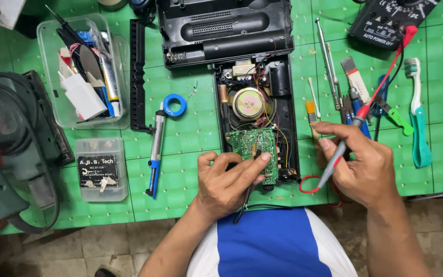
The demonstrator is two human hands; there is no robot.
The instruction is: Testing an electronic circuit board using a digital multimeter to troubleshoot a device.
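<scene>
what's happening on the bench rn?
A person is probing an opened black radio on a green mat. The left hand holds a black probe on the green circuit board. The right hand holds the red probe off to the side, clear of the board. Its lead runs to a multimeter at top right.

Green gridded tabletop (190, 133), black radio case (283, 102), green circuit board (255, 146), blue tape roll (175, 105), red-tipped grey probe (342, 149).
</scene>
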